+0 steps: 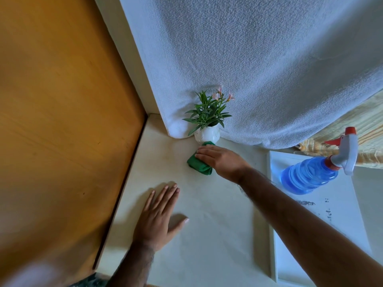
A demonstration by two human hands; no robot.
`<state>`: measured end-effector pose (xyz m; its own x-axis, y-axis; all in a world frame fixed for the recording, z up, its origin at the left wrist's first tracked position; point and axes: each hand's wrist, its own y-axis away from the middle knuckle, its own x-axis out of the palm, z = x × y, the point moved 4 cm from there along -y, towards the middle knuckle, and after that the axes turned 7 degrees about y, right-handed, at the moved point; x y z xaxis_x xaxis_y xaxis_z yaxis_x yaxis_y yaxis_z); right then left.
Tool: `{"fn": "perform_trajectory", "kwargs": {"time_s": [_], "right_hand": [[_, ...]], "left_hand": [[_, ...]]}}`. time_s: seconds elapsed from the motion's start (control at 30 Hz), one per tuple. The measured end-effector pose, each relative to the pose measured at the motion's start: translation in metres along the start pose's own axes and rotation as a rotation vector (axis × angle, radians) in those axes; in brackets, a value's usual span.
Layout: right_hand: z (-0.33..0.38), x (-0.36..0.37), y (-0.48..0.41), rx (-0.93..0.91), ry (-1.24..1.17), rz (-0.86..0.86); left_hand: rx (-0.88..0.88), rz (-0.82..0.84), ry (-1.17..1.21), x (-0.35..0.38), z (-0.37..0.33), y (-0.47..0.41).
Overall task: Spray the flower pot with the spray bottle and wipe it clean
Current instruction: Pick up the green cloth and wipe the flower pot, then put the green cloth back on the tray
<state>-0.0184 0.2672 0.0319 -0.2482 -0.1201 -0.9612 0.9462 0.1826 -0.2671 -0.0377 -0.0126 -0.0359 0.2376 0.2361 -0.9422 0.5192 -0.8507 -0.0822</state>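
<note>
A small white flower pot (207, 134) with green leaves and pink blooms stands at the back of the cream table (217, 235), against a white textured cover. My right hand (220, 159) lies on a folded green cloth (199, 163), which rests on the table and touches the pot's base. My left hand (159, 214) lies flat on the table, fingers spread, holding nothing. A blue spray bottle (310, 175) with a white and red trigger head stands at the right on a white board, out of both hands.
An orange-brown wooden panel (62, 121) borders the table on the left. The white textured cover (259, 69) hangs behind the pot. A white board (331, 214) with dark marks lies at the right; striped yellow fabric (366, 129) shows behind the bottle.
</note>
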Motion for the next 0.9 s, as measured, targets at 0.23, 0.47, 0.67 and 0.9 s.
{"fn": "perform_trajectory", "kwargs": {"time_s": [0.23,0.47,0.67,0.9], "right_hand": [[0.007,-0.028,0.042,0.204,-0.049,-0.120],[0.033,-0.076,0.142,0.420,-0.071,-0.186],[0.033,-0.096,0.246,0.669,0.052,-0.173],[0.046,-0.077,0.316,0.782,0.119,-0.020]], "left_hand": [[-0.008,0.022,0.009,0.000,0.002,0.000],[0.016,-0.011,-0.010,-0.004,0.000,0.000],[0.036,-0.031,-0.028,-0.007,-0.003,0.000],[0.064,-0.032,-0.049,-0.003,-0.004,0.001]]}}
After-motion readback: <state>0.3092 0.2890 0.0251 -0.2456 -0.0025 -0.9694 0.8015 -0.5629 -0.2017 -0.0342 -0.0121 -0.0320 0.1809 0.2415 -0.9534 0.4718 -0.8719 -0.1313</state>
